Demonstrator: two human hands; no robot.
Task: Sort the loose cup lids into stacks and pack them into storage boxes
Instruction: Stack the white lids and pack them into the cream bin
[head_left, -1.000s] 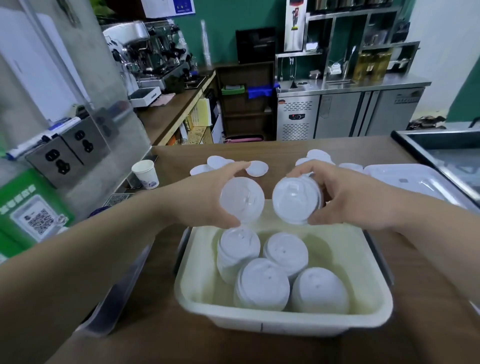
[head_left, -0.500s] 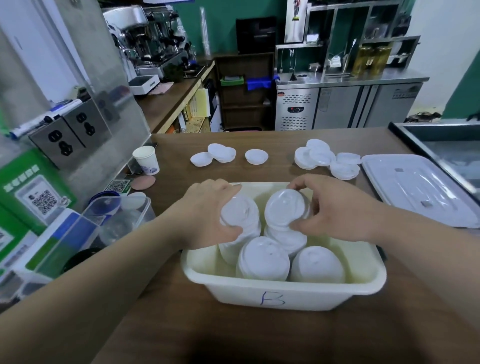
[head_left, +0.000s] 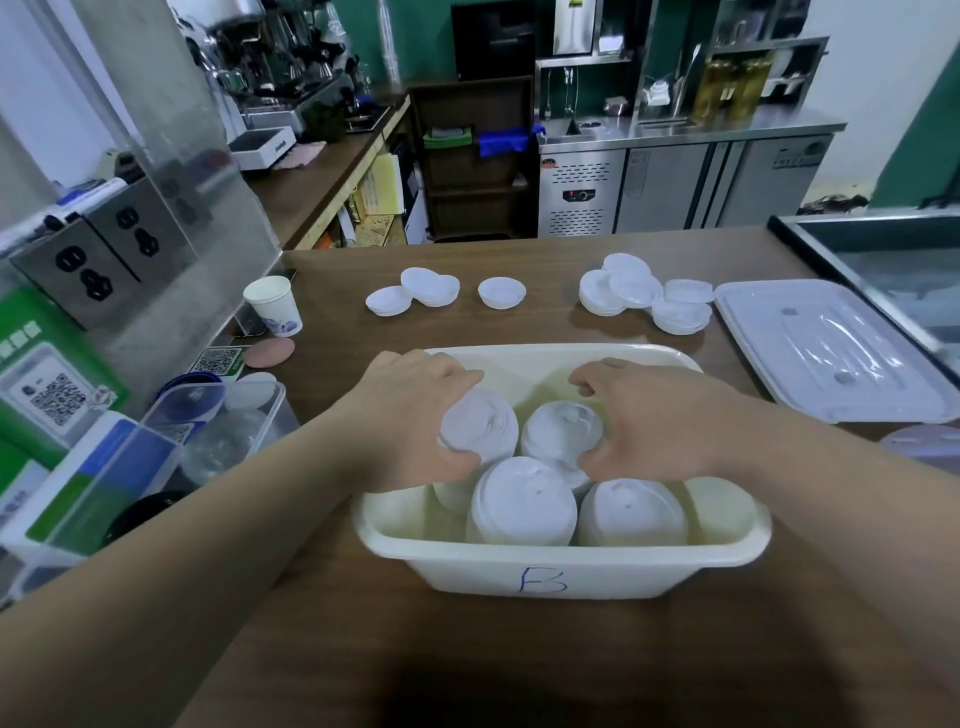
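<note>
Four stacks of translucent white plastic cup lids stand in the cream plastic storage box marked B (head_left: 561, 574), the left hand (head_left: 410, 421) and right hand (head_left: 654, 421) each clasping a rear stack, while loose white lids (head_left: 641, 296) wait beyond on the brown wooden counter (head_left: 467, 665).

A brown wooden surface (head_left: 519, 649) is stretching toward a dark green wall (head_left: 421, 36). Stainless steel fridge cabinets (head_left: 675, 184) are standing at the back beneath metal shelving (head_left: 727, 57). An espresso machine (head_left: 270, 62) is sitting on the left side counter (head_left: 332, 166). Two wall sockets (head_left: 104, 249) are showing at near left.
</note>
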